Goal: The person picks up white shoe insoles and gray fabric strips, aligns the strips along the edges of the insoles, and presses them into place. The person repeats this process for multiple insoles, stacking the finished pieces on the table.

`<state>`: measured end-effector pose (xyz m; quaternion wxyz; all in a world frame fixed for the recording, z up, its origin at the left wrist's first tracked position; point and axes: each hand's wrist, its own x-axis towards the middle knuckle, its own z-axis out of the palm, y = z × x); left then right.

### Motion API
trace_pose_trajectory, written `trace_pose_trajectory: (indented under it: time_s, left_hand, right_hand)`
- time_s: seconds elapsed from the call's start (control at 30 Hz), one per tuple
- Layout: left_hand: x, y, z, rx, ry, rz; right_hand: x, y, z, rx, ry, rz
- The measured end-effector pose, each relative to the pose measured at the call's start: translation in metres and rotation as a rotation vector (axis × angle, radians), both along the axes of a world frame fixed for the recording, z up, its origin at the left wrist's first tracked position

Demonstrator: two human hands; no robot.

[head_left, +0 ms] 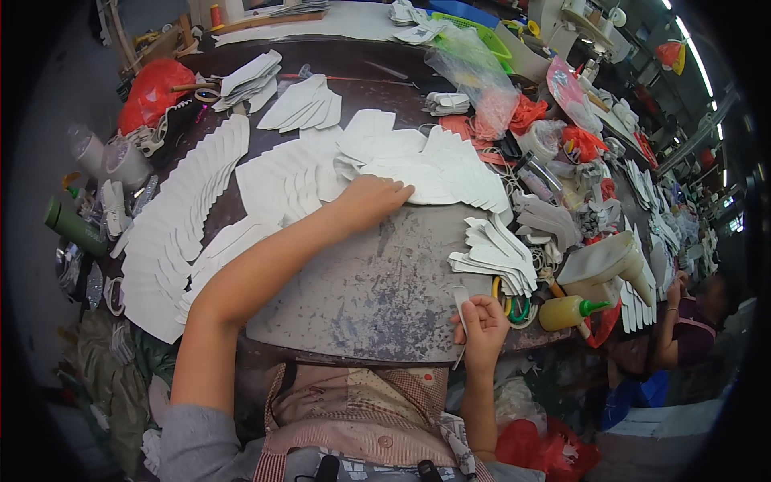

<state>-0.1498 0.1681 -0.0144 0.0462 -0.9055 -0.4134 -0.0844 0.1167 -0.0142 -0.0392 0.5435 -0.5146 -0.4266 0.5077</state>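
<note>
My left hand reaches across to a spread of overlapping white cut pieces. Its fingers lie slightly apart on the near edge of that spread, and the thumb is mostly hidden. Close to the table's front edge, my right hand pinches a slim white strip between thumb and fingers. The strip stands nearly upright, and a thin end of it shows below the hand. Just beyond the right hand lies a fanned stack of narrow white pieces. More white pieces overlap beyond my left forearm.
A long fan of white pieces curves along the left. A yellowish bottle with a green nozzle lies at the right edge, near scissors with yellow and green handles. Bags and a whitish plastic container crowd the right. Another person sits farther right.
</note>
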Motion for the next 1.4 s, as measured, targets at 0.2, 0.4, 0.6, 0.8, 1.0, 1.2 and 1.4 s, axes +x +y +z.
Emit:
trace_pose_trajectory:
  time_s: [0.2, 0.4, 0.6, 0.8, 1.0, 1.2, 1.4]
  left_hand:
    - [-0.005, -0.076, 0.027, -0.027, -0.506, -0.003]
    - [-0.016, -0.251, 0.013, -0.019, -0.14, -0.051]
    - [-0.015, -0.252, -0.003, -0.097, -0.397, 0.083]
    - [-0.005, -0.256, -0.033, -0.032, -0.421, 0.226]
    - [-0.005, -0.258, -0.039, -0.02, -0.422, 0.265]
    - [-0.005, -0.256, -0.037, -0.051, -0.392, 0.276]
    - [-0.005, -0.257, -0.039, -0.056, -0.404, 0.285]
  right_hand:
    - [0.013, -0.006, -0.004, 0.045, 0.044, -0.031]
    - [0.011, 0.007, -0.012, 0.058, 0.237, -0.156]
    - [-0.033, 0.031, 0.054, -0.171, -0.215, 0.487]
    - [-0.088, 0.049, 0.038, -0.307, -0.392, 0.687]
    - [-0.088, 0.051, 0.031, -0.361, -0.404, 0.699]
    - [-0.088, 0.051, 0.033, -0.398, -0.391, 0.696]
    - [-0.089, 0.053, 0.031, -0.41, -0.401, 0.71]
